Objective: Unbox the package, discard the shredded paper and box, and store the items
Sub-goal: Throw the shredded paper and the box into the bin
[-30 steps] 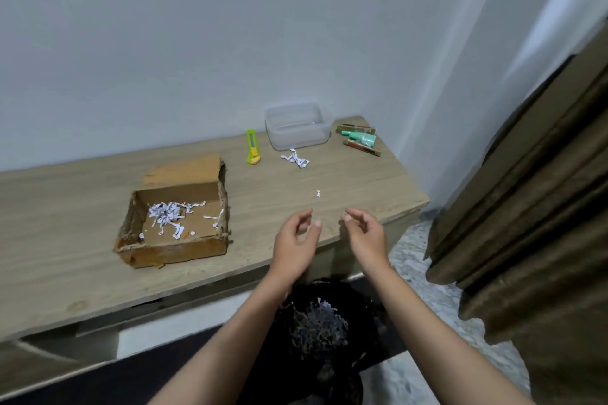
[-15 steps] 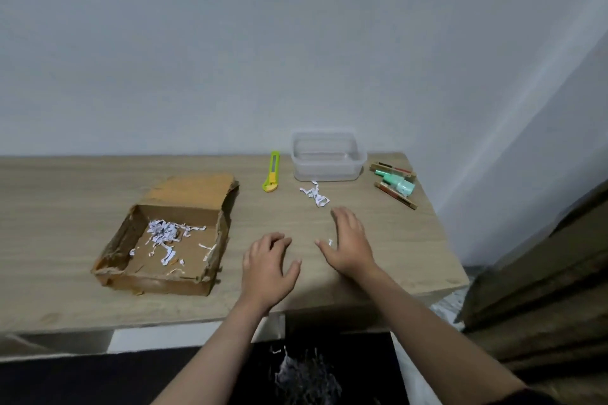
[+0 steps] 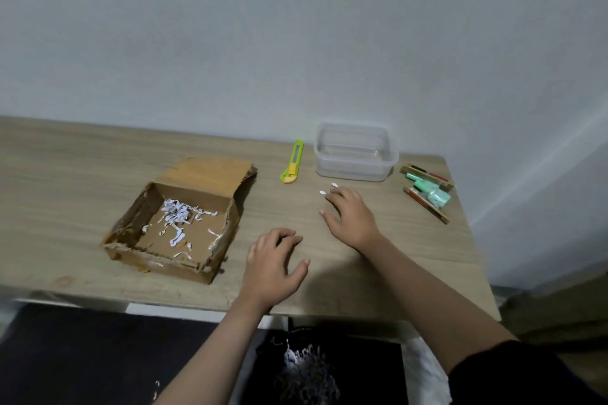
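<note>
A single head-worn, wide-angle view looks forward and down from the desk's (image 3: 65, 174) near edge toward the wall along its far edge. It sits close above the desk, with both forearms entering from the bottom. The desk's right corners show; its left end runs out of frame.

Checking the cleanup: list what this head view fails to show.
- Paper scraps under the right hand: the fingers cover them; only two bits show.
- Bin: cut off by the bottom edge and forearms.
- Items at right: too small and blurred to identify.
- Box: near wall hides its front floor.
</note>
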